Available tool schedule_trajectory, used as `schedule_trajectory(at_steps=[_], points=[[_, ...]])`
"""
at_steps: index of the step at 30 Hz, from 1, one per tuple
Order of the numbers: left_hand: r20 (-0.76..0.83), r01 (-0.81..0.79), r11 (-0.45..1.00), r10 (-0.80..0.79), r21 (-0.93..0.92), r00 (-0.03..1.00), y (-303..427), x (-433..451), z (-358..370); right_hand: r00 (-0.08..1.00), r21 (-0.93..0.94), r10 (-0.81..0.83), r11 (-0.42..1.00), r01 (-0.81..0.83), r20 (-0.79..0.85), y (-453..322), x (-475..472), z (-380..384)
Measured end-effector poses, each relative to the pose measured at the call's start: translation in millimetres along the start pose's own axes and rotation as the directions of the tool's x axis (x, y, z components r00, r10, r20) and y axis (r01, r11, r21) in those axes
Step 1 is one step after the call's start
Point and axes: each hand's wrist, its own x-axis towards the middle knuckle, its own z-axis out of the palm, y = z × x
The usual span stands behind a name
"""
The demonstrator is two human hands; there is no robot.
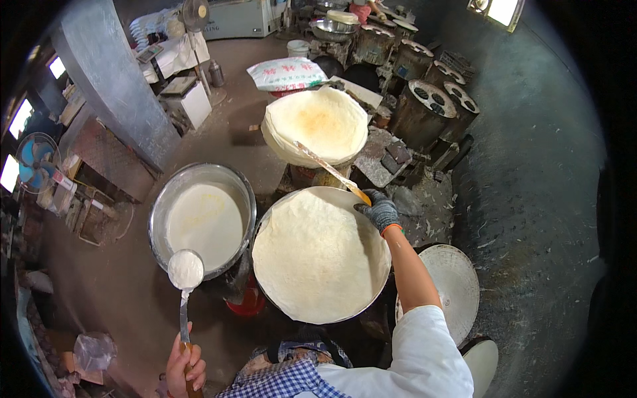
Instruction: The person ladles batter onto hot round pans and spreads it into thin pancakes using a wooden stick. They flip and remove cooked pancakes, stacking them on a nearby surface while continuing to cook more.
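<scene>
My left hand (186,365) grips the wooden handle of a metal ladle (185,269). The ladle's bowl, coated with pale batter, hangs over the near rim of a large steel basin (158,199). White batter (209,229) partly fills that basin. In a grey knit glove, my right hand (379,210) holds a long wooden spatula (331,169), its blade smeared with batter and pointing away to the left. Below it a thin, pale round flatbread (318,253) covers a large round griddle. Beyond the spatula rises a stack of thin flatbreads (318,124), browned in the middle.
To the right stand round metal lids (450,293) and several rusty stoves (425,109). A red bucket (247,301) is under the basin. A printed sack (287,73) lies behind the stack. A pillar (109,74) and a fan (37,161) are at left. Another person's arm (375,9) shows far back.
</scene>
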Motion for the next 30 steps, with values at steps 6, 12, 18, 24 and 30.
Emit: schedule_trajectory(at_steps=[6, 12, 18, 24, 30], points=[[0.071, 0.052, 0.998, -0.050, -0.027, 0.996, 1, 20, 22, 0.945, -0.028, 0.141, 0.990, -0.139, 0.294, 9, 12, -14], [0.178, 0.128, 0.990, -0.115, -0.063, 0.977, 10, 34, 15, 0.986, -0.203, 0.067, 0.978, -0.036, 0.151, -42, -14, -49], [0.205, 0.122, 0.990, -0.105, -0.071, 0.973, 16, 30, -22, 0.989, -0.094, -0.094, 0.990, 0.105, 0.114, -160, -14, -139], [0.227, 0.055, 0.997, -0.042, -0.052, 0.973, 18, 24, -50, 0.932, -0.573, -0.333, 0.796, 0.196, -0.143, -246, 109, -228], [-0.054, -0.002, 0.997, -0.002, -0.072, 0.999, 12, 19, -48, 0.612, -0.677, -0.720, 0.630, 0.381, -0.326, -251, 154, -177]])
